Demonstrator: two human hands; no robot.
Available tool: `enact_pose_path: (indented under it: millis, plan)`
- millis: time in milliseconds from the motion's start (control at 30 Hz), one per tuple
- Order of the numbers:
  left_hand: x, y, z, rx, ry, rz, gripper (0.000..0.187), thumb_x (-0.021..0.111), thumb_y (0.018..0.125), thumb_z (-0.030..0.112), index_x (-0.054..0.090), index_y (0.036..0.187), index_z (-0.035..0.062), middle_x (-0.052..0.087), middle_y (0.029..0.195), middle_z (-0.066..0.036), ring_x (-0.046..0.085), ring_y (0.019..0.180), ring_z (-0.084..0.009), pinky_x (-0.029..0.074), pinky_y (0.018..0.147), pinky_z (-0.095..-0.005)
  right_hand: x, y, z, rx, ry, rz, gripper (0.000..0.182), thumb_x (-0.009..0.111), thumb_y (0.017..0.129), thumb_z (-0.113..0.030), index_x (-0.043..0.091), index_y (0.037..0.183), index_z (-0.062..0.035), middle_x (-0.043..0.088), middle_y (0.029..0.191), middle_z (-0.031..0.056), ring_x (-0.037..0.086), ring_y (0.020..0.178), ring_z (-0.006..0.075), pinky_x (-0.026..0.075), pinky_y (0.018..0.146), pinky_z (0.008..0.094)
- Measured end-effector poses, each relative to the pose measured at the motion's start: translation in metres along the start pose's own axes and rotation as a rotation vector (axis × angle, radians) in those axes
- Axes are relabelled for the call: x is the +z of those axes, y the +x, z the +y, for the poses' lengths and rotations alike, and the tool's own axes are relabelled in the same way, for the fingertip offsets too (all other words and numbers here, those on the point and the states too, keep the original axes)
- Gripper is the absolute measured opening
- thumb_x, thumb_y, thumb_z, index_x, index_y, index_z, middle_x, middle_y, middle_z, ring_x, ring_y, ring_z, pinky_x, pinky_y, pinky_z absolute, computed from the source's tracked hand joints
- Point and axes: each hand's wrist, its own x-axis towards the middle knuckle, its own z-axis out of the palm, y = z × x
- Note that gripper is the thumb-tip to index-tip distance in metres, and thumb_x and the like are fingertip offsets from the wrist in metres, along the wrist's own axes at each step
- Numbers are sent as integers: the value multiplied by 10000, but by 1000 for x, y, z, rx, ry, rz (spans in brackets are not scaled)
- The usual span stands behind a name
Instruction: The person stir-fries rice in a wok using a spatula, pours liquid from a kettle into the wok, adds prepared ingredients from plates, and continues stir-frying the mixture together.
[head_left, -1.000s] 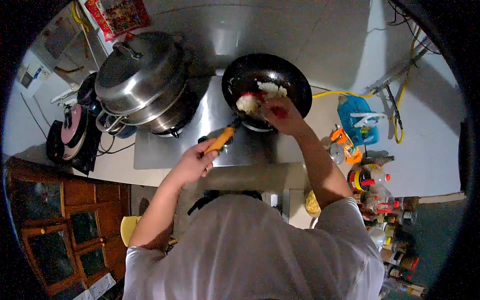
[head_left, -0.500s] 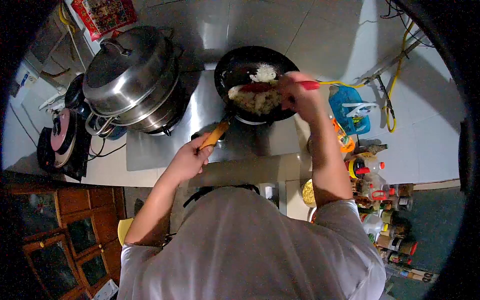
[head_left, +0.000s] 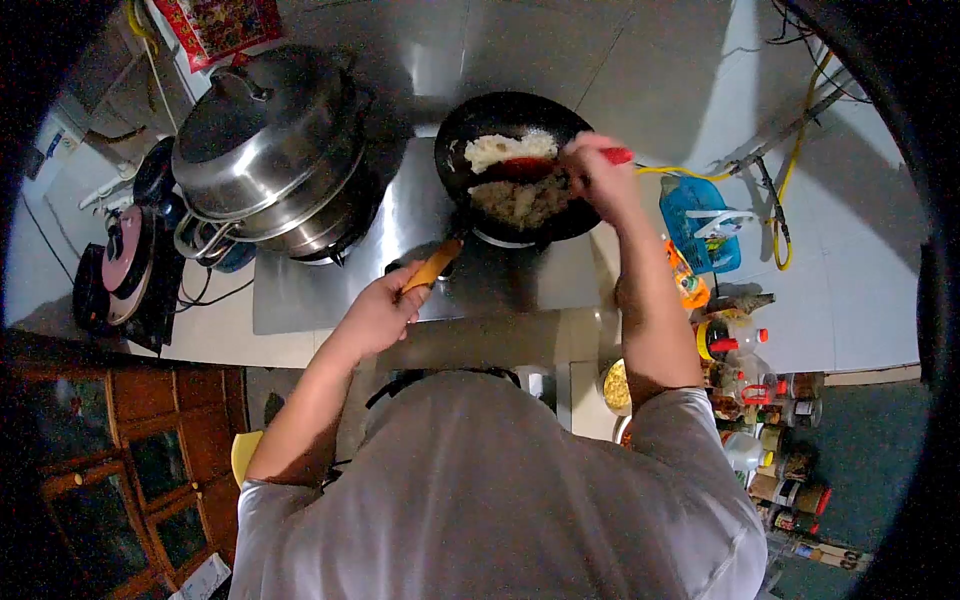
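Note:
A black wok [head_left: 465, 125] rests on the right side of the steel stove. My left hand [head_left: 382, 312] is closed around its wooden handle [head_left: 434, 264]. In my right hand [head_left: 603, 180], over the wok's right side, is a red spatula [head_left: 530, 167], its blade down among the food. White rice [head_left: 497, 151] lies in the far part of the wok. A browner, mixed heap of food [head_left: 522, 204] sits in the near part. My right hand hides the wok's right rim in part.
A large lidded steel steamer pot [head_left: 265, 150] stands on the left burner. A pink round appliance [head_left: 122, 255] is further left. At right are a blue basket [head_left: 695, 225], an orange packet [head_left: 687, 275], several bottles and jars [head_left: 735, 340], and a bowl of yellow food [head_left: 618, 387].
My right hand and the spatula have shifted slightly right. The white rice is now spread wider toward the left, apart from the browner heap. My left hand stays on the handle.

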Motion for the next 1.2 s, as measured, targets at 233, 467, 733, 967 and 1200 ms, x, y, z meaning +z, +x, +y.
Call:
enact_pose_path:
  millis: [233, 467, 733, 967, 1200]
  plan:
    - [3, 5, -7, 25, -23, 44, 534, 577, 998, 241, 421, 1474, 55, 545, 800, 1, 523, 685, -81, 465, 537, -244, 11, 43, 44, -83, 110, -110, 198, 598, 832, -201, 567, 680, -79, 542, 659, 6, 491, 584, 128, 411, 541, 298]
    - [4, -5, -3, -36, 29, 26, 538, 582, 995, 262, 431, 1468, 54, 545, 783, 4, 522, 672, -80, 465, 527, -248, 22, 39, 35, 16, 66, -161, 240, 581, 849, -224, 516, 649, -107, 483, 617, -14, 457, 539, 108, 393, 507, 286]
    - [5, 2, -9, 68, -10, 43, 533, 577, 999, 261, 430, 1468, 54, 540, 770, 6, 510, 661, -78, 459, 525, -244, 16, 82, 67, -31, 122, -19, 268, 562, 891, -137, 477, 642, -88, 504, 595, 15, 413, 439, 122, 403, 473, 289]
    - [5, 10, -11, 28, -8, 51, 516, 566, 1005, 268, 437, 1473, 94, 530, 727, 8, 493, 582, -79, 446, 512, -246, 16, 59, 29, -76, 74, -63, 261, 560, 883, -171, 489, 643, -97, 513, 607, 14, 444, 481, 131, 364, 470, 287]
    - [6, 2, 3, 25, 33, 62, 512, 556, 1010, 254, 431, 1473, 76, 526, 725, 6, 492, 584, -78, 448, 527, -236, 8, 40, 9, -151, 201, -138, 261, 597, 862, -200, 504, 642, -94, 498, 593, -4, 453, 536, 113, 344, 504, 281]
